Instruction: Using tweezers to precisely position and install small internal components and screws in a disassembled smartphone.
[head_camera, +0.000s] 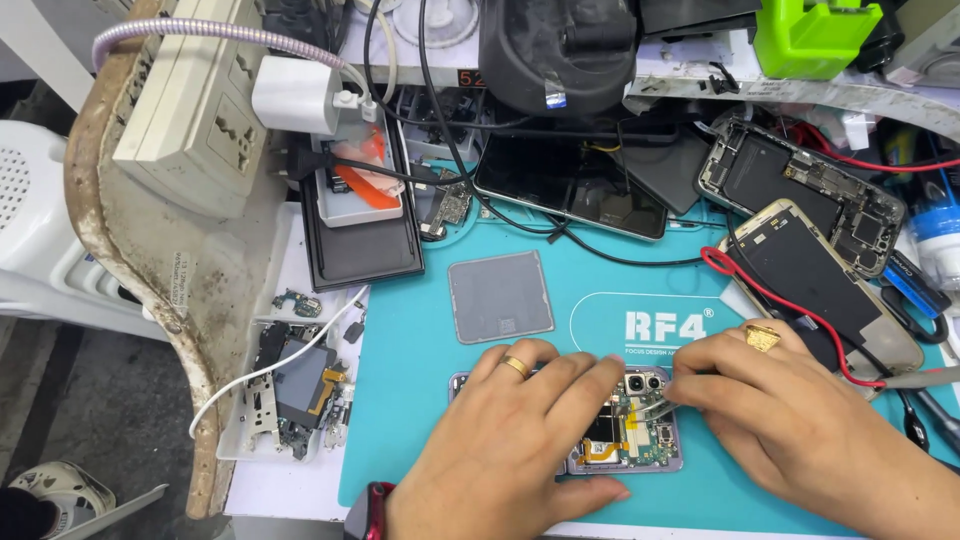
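Left hand lies palm down, fingers spread flat, pressing on the opened phone at six o'clock on the teal mat. Right hand is pinched shut on slim tweezers, whose tips touch the phone's exposed board just below the camera module. The hands sit close together, nearly touching. A white oval logo patch lies at twelve o'clock from the hands; a grey square pad at eleven. Much of the phone is hidden beneath the left hand; the tweezers' grip end is concealed.
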